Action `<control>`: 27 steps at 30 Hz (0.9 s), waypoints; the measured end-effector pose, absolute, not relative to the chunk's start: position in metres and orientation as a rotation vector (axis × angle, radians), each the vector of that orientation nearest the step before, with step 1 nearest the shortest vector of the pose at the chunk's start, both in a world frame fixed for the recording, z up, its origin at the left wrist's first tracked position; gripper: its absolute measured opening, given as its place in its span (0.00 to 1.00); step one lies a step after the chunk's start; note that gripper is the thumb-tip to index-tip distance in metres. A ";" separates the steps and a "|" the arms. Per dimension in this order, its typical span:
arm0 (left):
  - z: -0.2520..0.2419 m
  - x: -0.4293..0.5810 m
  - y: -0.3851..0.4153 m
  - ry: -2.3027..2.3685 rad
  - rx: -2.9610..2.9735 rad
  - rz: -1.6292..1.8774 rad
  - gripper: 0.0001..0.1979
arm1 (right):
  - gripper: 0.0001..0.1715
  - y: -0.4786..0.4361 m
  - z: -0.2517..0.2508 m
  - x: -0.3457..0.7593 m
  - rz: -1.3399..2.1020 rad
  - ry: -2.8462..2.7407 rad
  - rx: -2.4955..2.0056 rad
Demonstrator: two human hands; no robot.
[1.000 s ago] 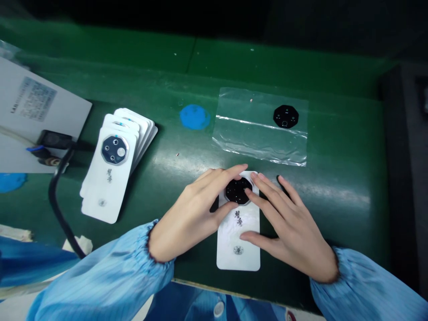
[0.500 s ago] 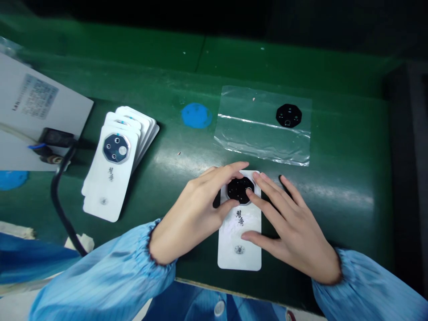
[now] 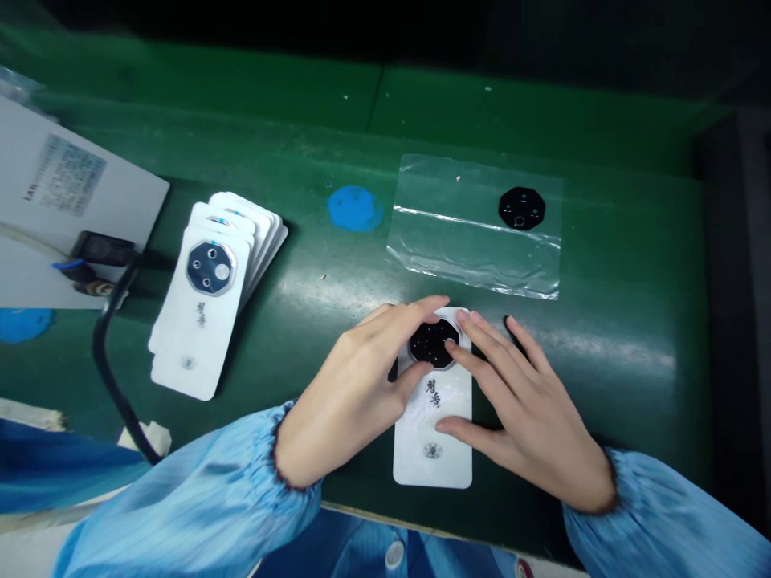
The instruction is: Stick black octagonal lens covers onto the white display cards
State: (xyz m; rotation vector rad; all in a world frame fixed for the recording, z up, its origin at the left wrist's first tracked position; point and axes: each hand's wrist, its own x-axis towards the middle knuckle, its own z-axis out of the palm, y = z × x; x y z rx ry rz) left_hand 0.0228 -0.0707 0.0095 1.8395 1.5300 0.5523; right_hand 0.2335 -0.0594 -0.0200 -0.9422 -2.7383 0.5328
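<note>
A white panel with rounded corners and printed dark characters lies upright before me near the table's front edge. On its upper part sits a black octagonal plate with small round holes. My left hand grips this plate across its edges, thumb below and index finger above. My right hand is open, fingers spread over the panel's right side. Its index fingertip rests on the plate's right part, and its thumb touches the panel lower down. The fingers hide parts of the plate's rim.
A fanned stack of similar white panels lies left. Further back, a clear plastic bag carries another black octagonal plate. Beside it is a blue patch. A light box and a black cable are at far left.
My left hand has shifted very slightly right and down, staying at the black octagonal plate. My right hand keeps nearly the same pose.
</note>
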 end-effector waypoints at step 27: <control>0.010 0.025 -0.075 1.533 1.991 0.544 0.31 | 0.49 -0.060 -0.021 0.233 0.608 -2.671 -1.007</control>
